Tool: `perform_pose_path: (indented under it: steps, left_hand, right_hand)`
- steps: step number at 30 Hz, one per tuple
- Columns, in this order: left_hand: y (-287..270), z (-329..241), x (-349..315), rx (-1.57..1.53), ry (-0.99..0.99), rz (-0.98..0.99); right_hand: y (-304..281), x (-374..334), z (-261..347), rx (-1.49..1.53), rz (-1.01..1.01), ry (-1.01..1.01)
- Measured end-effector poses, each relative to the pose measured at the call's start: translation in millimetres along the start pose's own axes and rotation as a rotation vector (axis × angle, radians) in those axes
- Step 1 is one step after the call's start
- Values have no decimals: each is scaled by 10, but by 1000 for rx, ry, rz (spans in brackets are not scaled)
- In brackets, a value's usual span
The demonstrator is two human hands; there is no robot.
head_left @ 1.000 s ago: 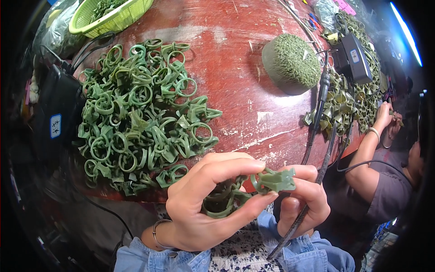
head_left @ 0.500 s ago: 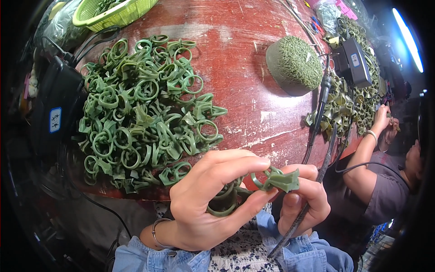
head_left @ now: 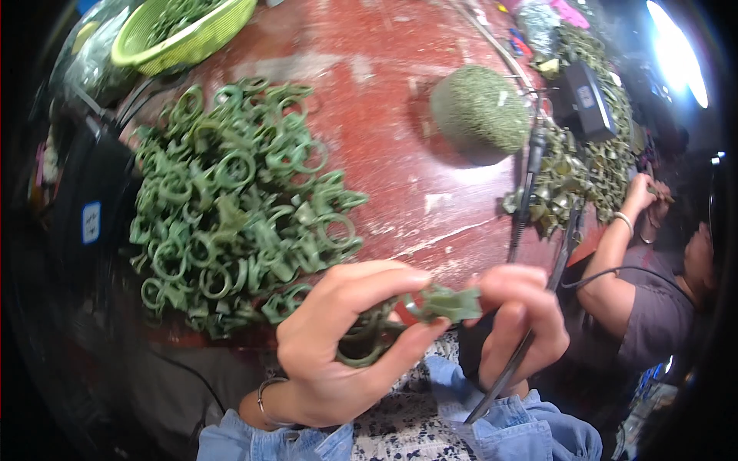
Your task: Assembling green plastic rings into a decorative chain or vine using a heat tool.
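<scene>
My left hand is closed around green ring-shaped plastic pieces. One piece, with a flat angular tab, sticks out between thumb and forefinger, and a bigger ring rests inside the curled fingers. Close beside the tab is my right hand, its fingers bent and somewhat blurred. A thin dark corded tool lies across those fingers and appears gripped by them; its far end is hard to make out. To the left spreads a large heap of similar green ring pieces on the red table.
A green textured cylindrical block stands at the right. Beside it lies a black pen-like tool with a cord. Black boxes flank the table, and a yellow-green basket sits far left. Another person's arm works at the right.
My right hand has shifted slightly right, its fingertips drawing away from the tab, and the dark corded tool moves with it. The whole view has shifted a little.
</scene>
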State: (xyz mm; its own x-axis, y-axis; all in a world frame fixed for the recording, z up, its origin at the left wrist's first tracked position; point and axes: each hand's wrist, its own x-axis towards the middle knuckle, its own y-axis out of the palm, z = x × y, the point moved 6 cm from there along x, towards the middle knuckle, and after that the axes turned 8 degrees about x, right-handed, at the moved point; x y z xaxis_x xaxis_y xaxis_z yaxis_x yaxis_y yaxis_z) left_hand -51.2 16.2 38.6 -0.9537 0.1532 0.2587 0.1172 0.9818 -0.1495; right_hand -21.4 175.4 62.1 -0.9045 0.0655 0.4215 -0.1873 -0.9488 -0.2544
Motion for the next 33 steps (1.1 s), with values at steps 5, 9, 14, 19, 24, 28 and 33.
perform_pose_path:
  steps: [5,9,14,19,24,28,33]
  left_hand:
    - [32,91,-62,-2,-260,-60]
    - [171,181,-106,-39,-298,-23]
    - [271,232,-120,-29,-275,-31]
    - [299,279,-123,71,-140,-3]
    - [346,308,-129,107,-160,-13]
    - [288,346,-118,62,-313,-96]
    - [320,324,-36,127,-184,-107]
  right_hand:
    - [-643,439,-510,-684,-421,21]
    - [-731,591,-737,-851,-334,143]
    - [-743,707,-891,-926,-363,234]
    - [-772,736,-977,-835,-403,298]
    - [-834,583,-717,-466,-490,83]
    - [-686,339,-445,95,-409,221]
    - [-667,-313,-502,-78,-225,333]
